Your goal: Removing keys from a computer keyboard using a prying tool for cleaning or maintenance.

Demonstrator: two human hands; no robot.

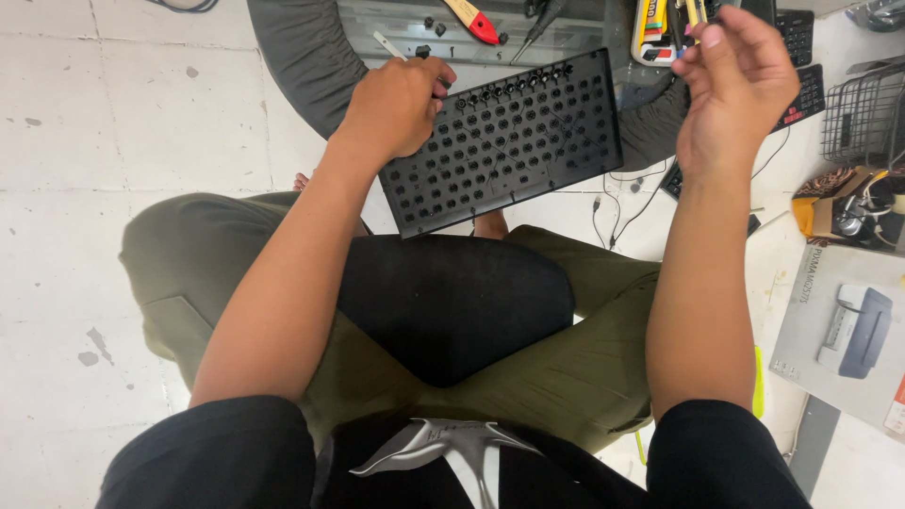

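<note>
Left hand (396, 104) grip pinches keyboard frame (509, 141) at its upper-left edge; right hand (735, 80) raised, fingers pressed together.

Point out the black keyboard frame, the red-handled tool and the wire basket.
black keyboard frame (528, 141), head view, middle of its perforated plate.
red-handled tool (483, 26), head view, red grip.
wire basket (858, 118), head view, front mesh wall.

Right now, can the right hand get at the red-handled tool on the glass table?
Probably yes. The right hand is raised with nothing between it and the red-handled tool, which lies uncovered on the glass table beyond the black frame.
</note>
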